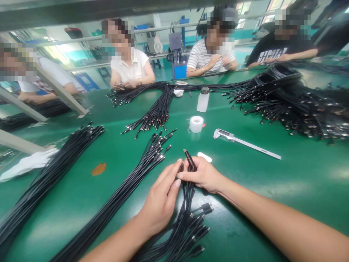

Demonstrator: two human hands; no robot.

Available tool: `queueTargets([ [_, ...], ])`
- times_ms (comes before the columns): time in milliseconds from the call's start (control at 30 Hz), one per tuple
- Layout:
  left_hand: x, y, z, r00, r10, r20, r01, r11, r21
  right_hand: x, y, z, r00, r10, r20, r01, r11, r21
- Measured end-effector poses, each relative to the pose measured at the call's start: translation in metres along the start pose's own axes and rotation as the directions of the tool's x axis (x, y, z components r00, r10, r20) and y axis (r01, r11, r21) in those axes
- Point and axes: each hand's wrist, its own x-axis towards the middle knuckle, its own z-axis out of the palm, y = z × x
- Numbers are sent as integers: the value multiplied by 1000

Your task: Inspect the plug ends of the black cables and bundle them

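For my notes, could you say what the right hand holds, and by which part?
The right hand holds black cables near their far ends and a knife below its tip.

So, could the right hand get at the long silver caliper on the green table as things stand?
Probably yes: the caliper lies uncovered beyond the right hand, to its right. That hand must likely first release the black utility knife and thin black cables.

Black cables [122, 191] lie in bundles across the green worktop [308, 182]. A bottle [203, 102] stands upright behind a tape roll [195, 127], with a caliper [245, 143] to their right; a white glove [29, 163] lies at far left.
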Motion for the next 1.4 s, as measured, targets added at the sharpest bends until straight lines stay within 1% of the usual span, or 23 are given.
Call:
queueTargets([
  [233,-2,-10,8,982,189,3,-185,955,231,1,7,-1,1000,-4,-18,3,999,-37],
  [333,-4,-11,8,969,247,28,-237,887,397,2,9,-1,999,-10,-34,7,995,-99],
  [400,-4,-8,6,953,302,34,-280,831,480,2,9,-1,999,-12,-43,8,996,-91],
  [467,-4,-2,4,933,359,5,-321,828,459,2,7,0,999,-20,-50,17,998,-60],
  [500,-4,0,3,933,357,-31,-315,857,408,1,5,0,998,-25,-54,22,998,-52],
  [533,-4,2,3,945,318,-73,-277,899,338,1,4,1,998,-29,-58,26,998,-54],
  [567,-3,4,3,965,238,-115,-203,946,254,1,3,1,998,-28,-58,24,998,-63],
  [633,-1,5,3,989,-46,-140,51,998,36,1,1,2,998,-14,-63,9,998,-67],
  [667,0,5,4,972,-210,-109,200,975,-95,1,0,2,998,-4,-63,1,998,-60],
  [700,1,5,4,935,-353,-41,334,914,-231,0,0,2,998,5,-62,-8,999,-50],
  [733,2,5,4,891,-451,53,439,826,-353,0,0,2,998,15,-56,-18,999,-40],
  [767,3,5,5,851,-501,158,515,734,-443,0,0,2,999,24,-49,-25,999,-29],
  [800,4,5,5,820,-512,255,566,661,-492,0,1,2,999,26,-41,-27,999,-20],
  [833,4,5,5,801,-503,326,597,621,-509,0,1,2,999,24,-33,-25,1000,-15],
  [900,3,5,5,786,-486,382,618,632,-468,0,2,2,999,16,-38,-16,1000,-8],
  [933,2,5,5,795,-486,363,605,677,-420,0,2,2,999,14,-48,-15,1000,-8],
  [1033,-3,5,6,864,-434,256,485,853,-194,-1,-2,0,996,71,-57,-71,997,-6],
  [1100,-6,6,6,892,-370,260,396,917,-53,0,-5,-4,989,129,-70,-129,992,6],
  [1133,-7,8,6,893,-341,293,361,933,-14,2,-7,-7,985,147,-90,-146,989,12],
  [1200,-8,12,4,882,-271,384,293,956,2,5,-8,-13,978,152,-142,-151,988,17],
  [1267,-10,18,2,860,-157,485,195,980,-30,8,-7,-20,979,145,-141,-143,989,25],
  [1333,-14,26,1,822,-1,570,68,993,-96,11,-4,-26,986,149,-78,-144,987,66],
  [1400,-19,33,1,765,149,626,-47,983,-177,12,-2,-30,988,156,3,-155,979,134],
])
